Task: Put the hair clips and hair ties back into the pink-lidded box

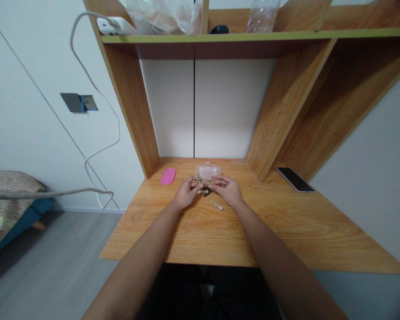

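Observation:
Both hands meet around a small heap of metal hair clips point(202, 179) in front of a clear plastic box point(209, 170). From the left side, my left hand point(186, 193) has its fingers and thumb closed on the clips. My right hand point(229, 190) grips the heap from the right, its thumb near the front. Black clips point(207, 192) show beneath, between the two thumbs; the fingers partly hide them. One silver hair clip point(216, 205) lies apart on the wood, nearer to me.
A pink oval lid point(168, 176) lies on the desk point(213, 240) to the left. At the right is a phone point(295, 179). Shelf uprights point(276, 106) frame the back, and a white cable point(118, 129) hangs by the left wall.

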Motion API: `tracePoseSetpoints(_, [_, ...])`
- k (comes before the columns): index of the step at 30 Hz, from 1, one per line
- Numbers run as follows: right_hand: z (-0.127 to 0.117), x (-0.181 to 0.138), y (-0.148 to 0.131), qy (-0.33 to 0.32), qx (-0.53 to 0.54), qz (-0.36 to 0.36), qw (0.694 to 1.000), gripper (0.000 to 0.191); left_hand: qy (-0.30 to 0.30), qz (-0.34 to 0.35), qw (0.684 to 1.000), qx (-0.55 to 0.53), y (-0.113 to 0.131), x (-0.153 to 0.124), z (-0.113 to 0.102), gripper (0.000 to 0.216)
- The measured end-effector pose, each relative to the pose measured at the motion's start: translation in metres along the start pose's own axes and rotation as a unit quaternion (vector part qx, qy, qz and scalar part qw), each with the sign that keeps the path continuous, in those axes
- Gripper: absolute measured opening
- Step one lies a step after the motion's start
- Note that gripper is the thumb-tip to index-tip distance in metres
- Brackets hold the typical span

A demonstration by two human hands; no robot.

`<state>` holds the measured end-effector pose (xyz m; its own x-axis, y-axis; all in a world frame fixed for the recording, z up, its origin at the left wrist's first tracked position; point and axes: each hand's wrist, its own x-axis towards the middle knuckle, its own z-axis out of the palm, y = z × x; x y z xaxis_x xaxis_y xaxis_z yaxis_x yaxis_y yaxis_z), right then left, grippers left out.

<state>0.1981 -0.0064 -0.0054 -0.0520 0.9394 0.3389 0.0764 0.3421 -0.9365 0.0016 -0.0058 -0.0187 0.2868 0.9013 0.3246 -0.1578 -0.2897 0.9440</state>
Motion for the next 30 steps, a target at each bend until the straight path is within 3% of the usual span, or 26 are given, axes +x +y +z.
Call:
tracePoseSetpoints(3, [0.0,-0.001,0.001,-0.021,-0.026,-0.009,0.999,0.053,-0.006,0.004,1.0,0.014,-0.001,0.0,-0.001,0.036])
tracePoseSetpoints(7, [-0.003,-0.003,0.0,-0.028,-0.085,-0.038,0.995,0.028,-0.003,0.022,0.999,0.042,-0.002,0.0,0.0,0.032])
tracePoseSetpoints(10, [-0.006,-0.002,-0.002,-0.02,-0.11,-0.065,0.992,0.021,0.016,0.034,0.997,0.06,-0.002,0.001,-0.001,0.029])
tracePoseSetpoints(20, [-0.005,0.003,0.011,0.015,-0.069,-0.031,0.997,0.033,0.076,0.04,0.988,0.127,0.0,0.002,-0.005,0.023])
tracePoseSetpoints(30, [-0.003,0.002,0.008,0.008,-0.01,-0.003,1.0,0.043,0.076,0.006,0.993,0.088,0.0,0.003,-0.003,0.043])
